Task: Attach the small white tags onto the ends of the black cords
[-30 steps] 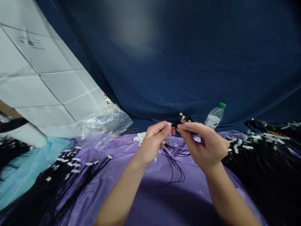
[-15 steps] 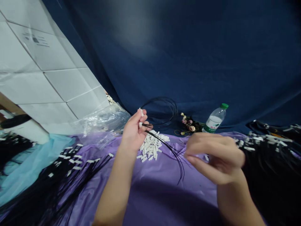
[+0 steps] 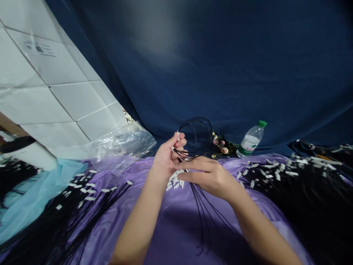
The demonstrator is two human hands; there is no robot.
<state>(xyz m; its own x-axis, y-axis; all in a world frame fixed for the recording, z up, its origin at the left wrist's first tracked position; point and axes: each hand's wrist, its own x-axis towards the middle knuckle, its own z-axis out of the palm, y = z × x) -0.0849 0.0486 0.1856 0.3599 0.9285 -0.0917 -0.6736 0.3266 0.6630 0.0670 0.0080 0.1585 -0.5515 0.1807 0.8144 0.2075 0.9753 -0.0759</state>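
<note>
My left hand (image 3: 169, 156) is raised over the middle of the table, its fingers closed on a bunch of black wires with white plugs. One white plug (image 3: 178, 136) pokes up at the fingertips, and a second shows lower in the palm. From the upper plug the black wires (image 3: 197, 119) arc to the right; more hang down below the hands. My right hand (image 3: 206, 173) reaches in from the right beside the left palm. Its fingers are stretched out, thumb and forefinger slightly apart, close to the wires. Partly behind the hands lies a pile of white plugs (image 3: 174, 181).
Black wires with white ends lie in bundles at left (image 3: 91, 206) and in a heap at right (image 3: 311, 191) on purple cloth (image 3: 176, 228). A water bottle (image 3: 250, 141), small flowers (image 3: 222, 145) and clear plastic (image 3: 124, 140) stand along the back, before a blue curtain (image 3: 220, 66).
My right hand has come left from the right side to my left hand, its fingers straightening. The left hand has shifted slightly right, and the loose wire ends now hang lower.
</note>
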